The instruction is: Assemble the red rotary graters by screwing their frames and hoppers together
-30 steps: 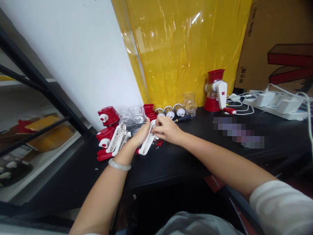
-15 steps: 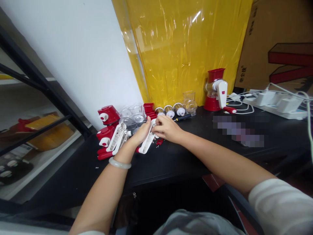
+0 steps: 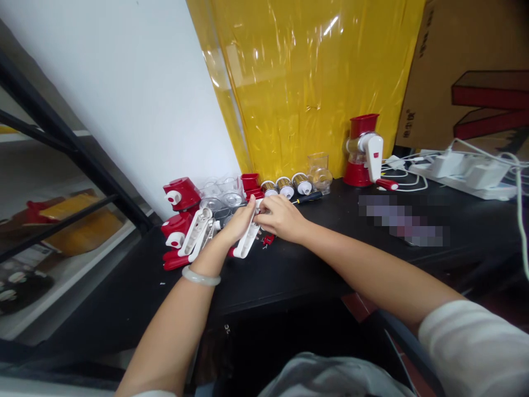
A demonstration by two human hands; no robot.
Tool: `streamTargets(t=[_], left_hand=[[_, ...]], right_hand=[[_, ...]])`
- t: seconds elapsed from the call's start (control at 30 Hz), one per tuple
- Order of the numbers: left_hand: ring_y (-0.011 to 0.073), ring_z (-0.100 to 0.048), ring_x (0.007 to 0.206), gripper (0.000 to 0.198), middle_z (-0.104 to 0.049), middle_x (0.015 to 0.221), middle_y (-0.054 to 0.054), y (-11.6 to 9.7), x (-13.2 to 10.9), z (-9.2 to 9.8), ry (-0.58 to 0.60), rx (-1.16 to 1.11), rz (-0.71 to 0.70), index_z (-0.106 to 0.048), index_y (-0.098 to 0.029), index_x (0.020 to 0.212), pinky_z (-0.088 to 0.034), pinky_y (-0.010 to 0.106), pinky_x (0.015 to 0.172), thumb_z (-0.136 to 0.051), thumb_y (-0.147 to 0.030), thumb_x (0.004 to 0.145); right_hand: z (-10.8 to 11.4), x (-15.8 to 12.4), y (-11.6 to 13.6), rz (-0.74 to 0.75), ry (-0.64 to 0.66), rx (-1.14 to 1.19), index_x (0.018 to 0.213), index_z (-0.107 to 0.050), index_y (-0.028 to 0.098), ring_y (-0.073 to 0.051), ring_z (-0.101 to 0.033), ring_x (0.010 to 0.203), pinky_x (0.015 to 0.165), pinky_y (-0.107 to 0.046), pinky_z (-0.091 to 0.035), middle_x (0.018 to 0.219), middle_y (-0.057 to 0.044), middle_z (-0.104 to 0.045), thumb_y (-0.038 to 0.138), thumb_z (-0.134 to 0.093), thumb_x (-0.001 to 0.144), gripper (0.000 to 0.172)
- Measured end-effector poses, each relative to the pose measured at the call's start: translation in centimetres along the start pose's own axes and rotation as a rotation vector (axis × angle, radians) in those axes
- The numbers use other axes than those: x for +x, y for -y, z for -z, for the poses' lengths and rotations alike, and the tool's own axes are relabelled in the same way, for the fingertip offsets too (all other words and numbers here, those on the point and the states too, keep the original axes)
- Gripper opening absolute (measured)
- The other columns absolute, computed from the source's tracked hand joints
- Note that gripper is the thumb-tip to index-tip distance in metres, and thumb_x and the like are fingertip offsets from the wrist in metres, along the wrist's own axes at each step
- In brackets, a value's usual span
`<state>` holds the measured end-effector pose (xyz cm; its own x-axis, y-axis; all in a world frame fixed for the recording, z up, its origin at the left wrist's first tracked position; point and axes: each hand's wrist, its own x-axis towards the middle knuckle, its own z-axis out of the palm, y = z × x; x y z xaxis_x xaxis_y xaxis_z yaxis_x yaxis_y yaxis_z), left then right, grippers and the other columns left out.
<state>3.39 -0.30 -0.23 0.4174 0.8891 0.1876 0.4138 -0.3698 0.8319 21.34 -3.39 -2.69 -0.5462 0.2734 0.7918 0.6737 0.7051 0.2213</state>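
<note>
My left hand (image 3: 239, 223) is closed around a white crank handle (image 3: 247, 242), its hollow side facing up and its red grip toward me. At the upper end of this handle, my right hand (image 3: 283, 217) has its fingers pinched together, pressing into the hollow. Whatever they hold there is too small and hidden to make out. Small red pieces (image 3: 268, 240) lie on the table just below my right hand. To the left, more white crank handles (image 3: 198, 234) with red grips rest in a pile, close to my left wrist.
Red housings (image 3: 181, 193), clear plastic parts (image 3: 229, 193) and several grater drums (image 3: 285, 187) line the back of the black table. A screwdriver (image 3: 311, 197) lies before the drums. Farther right are an assembled rotary grater (image 3: 363, 151), a blurred-out object (image 3: 400, 218) and a power strip (image 3: 487, 187).
The whole view has shifted very slightly. Both hands keep almost the same place on the crank handle, with only a small movement of the right fingers.
</note>
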Motion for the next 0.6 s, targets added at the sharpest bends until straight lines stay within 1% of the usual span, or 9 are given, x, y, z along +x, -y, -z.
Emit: streamTargets(t=[0.07, 0.23, 0.33, 0.4, 0.5, 0.6], left_hand=[[0.0240, -0.066, 0.083, 0.076, -0.072, 0.085, 0.009, 0.0, 0.0, 0.0, -0.004, -0.005, 0.010, -0.069, -0.014, 0.086, -0.050, 0.037, 0.081, -0.033, -0.081, 0.089], [0.0247, -0.066, 0.085, 0.074, -0.072, 0.085, 0.008, -0.2, 0.0, -0.2, -0.026, -0.027, 0.038, -0.068, -0.015, 0.084, -0.051, 0.037, 0.081, -0.035, -0.081, 0.088], [0.0247, -0.066, 0.082, 0.073, -0.072, 0.080, 0.008, -0.4, -0.1, -0.4, -0.041, -0.035, 0.043, -0.067, -0.015, 0.081, -0.051, 0.036, 0.078, -0.037, -0.082, 0.087], [0.0245, -0.067, 0.080, 0.073, -0.072, 0.078, 0.008, -0.5, -0.1, -0.4, -0.059, -0.036, 0.040, -0.067, -0.015, 0.081, -0.051, 0.036, 0.077, -0.038, -0.082, 0.087], [0.0242, -0.067, 0.073, 0.074, -0.071, 0.072, 0.008, -0.5, -0.1, -0.3, -0.096, -0.028, 0.083, -0.069, -0.015, 0.080, -0.051, 0.035, 0.070, -0.039, -0.082, 0.087], [0.0226, -0.064, 0.061, 0.075, -0.068, 0.062, 0.008, -0.1, 0.1, 0.1, -0.128, -0.012, 0.125, -0.069, -0.015, 0.074, -0.050, 0.034, 0.062, -0.039, -0.083, 0.086]], right_hand=[[0.0, 0.0, 0.0, 0.001, 0.004, -0.002, 0.098, -0.073, 0.025, -0.023, -0.043, 0.092, 0.078, -0.037, -0.030, 0.096, -0.007, -0.057, 0.028, -0.055, 0.100, 0.019], [0.0, 0.1, 0.1, -0.008, 0.022, 0.010, 0.093, -0.072, 0.023, -0.024, -0.044, 0.092, 0.078, -0.037, -0.031, 0.097, -0.008, -0.058, 0.028, -0.061, 0.096, 0.012], [0.1, 0.2, 0.2, -0.029, 0.017, 0.037, 0.091, -0.071, 0.021, -0.024, -0.046, 0.091, 0.078, -0.037, -0.032, 0.096, -0.009, -0.059, 0.026, -0.060, 0.095, 0.013], [0.2, 0.3, 0.1, -0.069, 0.013, 0.075, 0.091, -0.070, 0.021, -0.023, -0.047, 0.091, 0.078, -0.037, -0.034, 0.096, -0.009, -0.059, 0.024, -0.059, 0.095, 0.012], [0.1, 0.2, -0.7, -0.153, 0.024, 0.175, 0.091, -0.069, 0.020, -0.022, -0.050, 0.089, 0.079, -0.035, -0.038, 0.095, -0.008, -0.059, 0.021, -0.060, 0.092, 0.009], [-0.1, -0.1, -1.7, -0.212, 0.079, 0.284, 0.092, -0.069, 0.018, -0.020, -0.053, 0.087, 0.080, -0.033, -0.041, 0.092, -0.007, -0.060, 0.018, -0.063, 0.088, 0.007]])
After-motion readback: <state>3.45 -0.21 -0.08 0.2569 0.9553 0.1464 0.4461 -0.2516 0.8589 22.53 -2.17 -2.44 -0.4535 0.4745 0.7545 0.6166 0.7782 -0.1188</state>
